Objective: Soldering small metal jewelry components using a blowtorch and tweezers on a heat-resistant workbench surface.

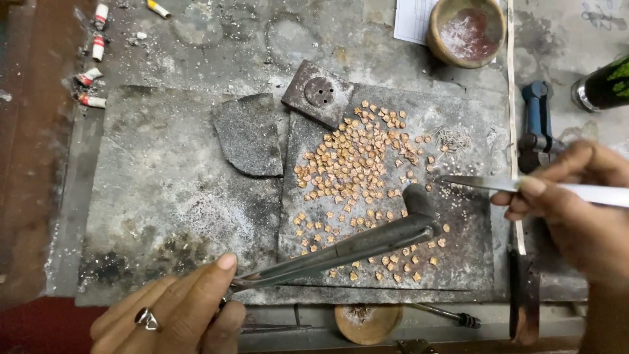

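- My left hand [177, 308], at 7 o'clock in the view, is closed around the handle of a blowtorch [347, 249]; thumb on top, ring on one finger.
- The torch's long axis runs from 7 o'clock up toward 2 o'clock, and its bent nozzle tip [418, 200] ends over the grey soldering slab [458, 262].
- My right hand [576, 203], at 3 o'clock, pinches steel tweezers [485, 182] between thumb and fingers. Their tips point toward 9 o'clock; I cannot tell if they grip anything.
- The small copper-coloured pieces [357, 164] are scattered on the slab, densest at 10 to 11 o'clock from the nozzle, with a looser spread beneath the torch barrel.
- The tweezers' tip lies just right of the scatter, near its edge, so the pieces are at 9 o'clock from it; the right hand is the nearer one to work them.
- Tiny pale grains [452, 193] lie just under the tweezers' tip.
- Also around: broken slab fragment [249, 134] at 10 o'clock, square block with holes [319, 92], clay bowl [466, 29] at 1 o'clock, blue tool [537, 118].
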